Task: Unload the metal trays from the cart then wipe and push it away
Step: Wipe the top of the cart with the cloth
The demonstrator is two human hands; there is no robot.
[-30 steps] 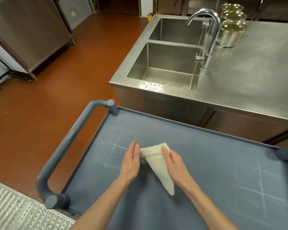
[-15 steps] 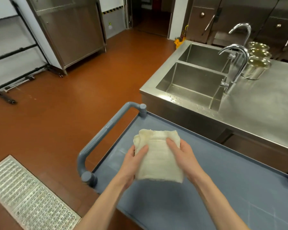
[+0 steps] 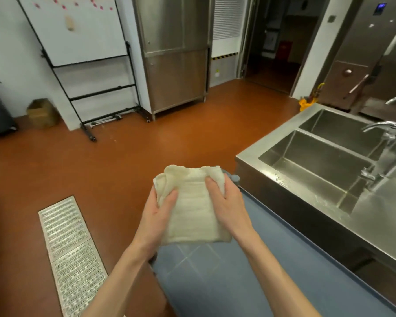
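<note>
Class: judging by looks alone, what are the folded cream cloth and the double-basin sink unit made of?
Folded cream cloth: probably woven cotton, matte; ribbed weave and soft rumpled edges show. Double-basin sink unit: apparently stainless steel, brushed; grey sheen with blurred reflections.

The cart (image 3: 249,282) stands near, with the sink counter (image 3: 375,225) just beside it on the right and the floor grate (image 3: 71,252) on the left. Both hands, the left hand (image 3: 157,213) and right hand (image 3: 229,204), hold the cloth (image 3: 192,209) between them above the cart's far left end. Far across the floor, a whiteboard stand (image 3: 85,53) is left of a metal cabinet (image 3: 176,56), with a doorway (image 3: 277,49) further right
</note>
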